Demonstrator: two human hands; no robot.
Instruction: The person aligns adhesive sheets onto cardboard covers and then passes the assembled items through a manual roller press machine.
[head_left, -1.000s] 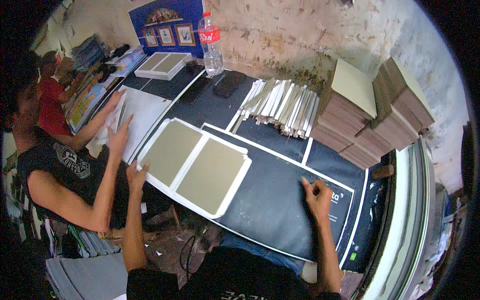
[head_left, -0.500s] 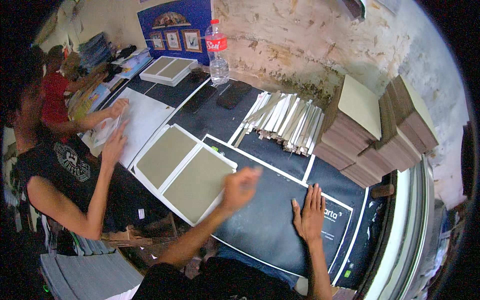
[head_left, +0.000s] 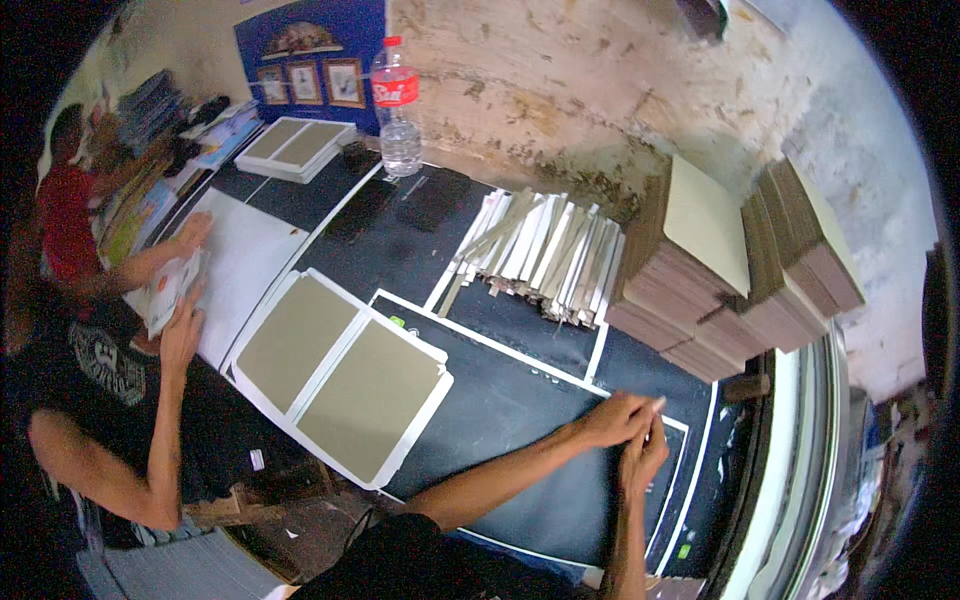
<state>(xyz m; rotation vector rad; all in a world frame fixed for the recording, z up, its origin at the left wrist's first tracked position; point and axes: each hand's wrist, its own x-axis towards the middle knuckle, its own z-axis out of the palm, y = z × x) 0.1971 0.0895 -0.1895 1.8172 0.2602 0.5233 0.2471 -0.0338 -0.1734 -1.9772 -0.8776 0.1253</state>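
Note:
My left hand (head_left: 614, 420) and my right hand (head_left: 643, 462) meet over the right side of the black, white-lined table covering (head_left: 490, 400). Both have their fingers drawn in and closed. A small pale bit shows at the fingertips; I cannot tell whether it is a held thing or a fingertip. Left of my forearms lies a white sheet (head_left: 328, 366) bearing two grey-brown boards, a left board (head_left: 292, 338) and a right board (head_left: 372, 402), with a white strip between them. Neither hand touches these boards.
Beyond my hands lie a heap of narrow strips (head_left: 545, 250) and tall board stacks (head_left: 690, 240). A plastic bottle (head_left: 400, 140) and a pile of paired boards (head_left: 295, 148) stand farther back. At left, a co-worker's hands (head_left: 182, 315) handle a printed sheet.
My left hand has moved right, from beside the boards to my right hand. My right hand, flat on the table before, has lifted and closed. The view has shifted slightly.

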